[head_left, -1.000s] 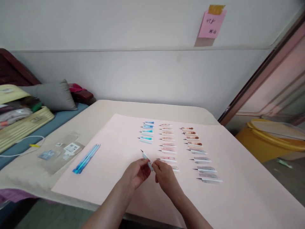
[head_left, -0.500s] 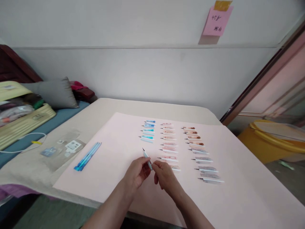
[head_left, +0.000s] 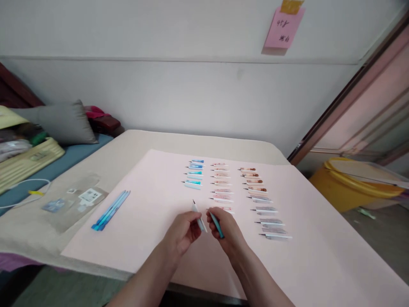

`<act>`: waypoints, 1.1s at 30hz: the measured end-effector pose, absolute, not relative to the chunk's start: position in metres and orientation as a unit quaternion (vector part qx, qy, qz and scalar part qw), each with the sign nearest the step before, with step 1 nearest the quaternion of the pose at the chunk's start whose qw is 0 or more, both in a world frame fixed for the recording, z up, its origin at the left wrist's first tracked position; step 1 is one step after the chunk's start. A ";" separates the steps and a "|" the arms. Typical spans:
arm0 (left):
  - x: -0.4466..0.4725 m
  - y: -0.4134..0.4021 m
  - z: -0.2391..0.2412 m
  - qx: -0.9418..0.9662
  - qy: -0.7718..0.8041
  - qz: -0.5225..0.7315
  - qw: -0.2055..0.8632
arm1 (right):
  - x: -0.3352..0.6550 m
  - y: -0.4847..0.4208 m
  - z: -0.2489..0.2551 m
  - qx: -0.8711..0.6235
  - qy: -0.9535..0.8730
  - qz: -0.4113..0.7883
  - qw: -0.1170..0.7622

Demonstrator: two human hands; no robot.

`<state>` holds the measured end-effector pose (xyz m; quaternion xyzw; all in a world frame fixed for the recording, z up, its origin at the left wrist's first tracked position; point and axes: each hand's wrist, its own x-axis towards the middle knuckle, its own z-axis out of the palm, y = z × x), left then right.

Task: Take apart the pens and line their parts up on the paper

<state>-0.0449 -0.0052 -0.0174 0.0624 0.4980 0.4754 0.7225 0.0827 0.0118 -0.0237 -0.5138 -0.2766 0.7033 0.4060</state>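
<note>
My left hand (head_left: 182,232) pinches a slim white pen refill (head_left: 195,208) whose dark tip points away from me. A pale blue piece (head_left: 200,224), perhaps a cap, lies alongside it in the same fingers. Close on the right, my right hand (head_left: 227,228) is closed around a teal pen barrel (head_left: 217,225). Both hands are above the pink sheet (head_left: 143,238), a small gap between them. Beyond them lie pen parts in columns: blue parts (head_left: 192,183), pink parts (head_left: 223,191), brown parts (head_left: 255,189) and greyish clear parts (head_left: 266,209).
Several whole blue pens (head_left: 111,211) lie together at the sheet's left. A clear plastic bag (head_left: 79,198) with labels rests on the table cloth further left. A grey cushion (head_left: 60,123) is at the back left, and a yellow bin (head_left: 341,187) stands right of the table.
My hands have moved apart slightly. The teal barrel now shows in my right hand, while the white refill and pale blue piece stay in my left. The view has shifted a little.
</note>
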 end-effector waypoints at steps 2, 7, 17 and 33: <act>-0.033 -0.011 -0.017 0.085 0.487 0.449 0.744 | 0.083 0.015 -0.032 -0.519 -0.249 0.704 0.416; -0.020 -0.018 -0.021 0.123 0.495 0.441 0.738 | 0.075 0.013 -0.043 -0.517 -0.217 0.692 0.454; -0.021 -0.019 -0.022 0.203 0.524 0.448 0.696 | 0.063 0.009 -0.049 -0.506 -0.250 0.645 0.516; -0.025 -0.011 -0.029 0.196 0.516 0.424 0.718 | 0.062 0.009 -0.046 -0.475 -0.256 0.697 0.473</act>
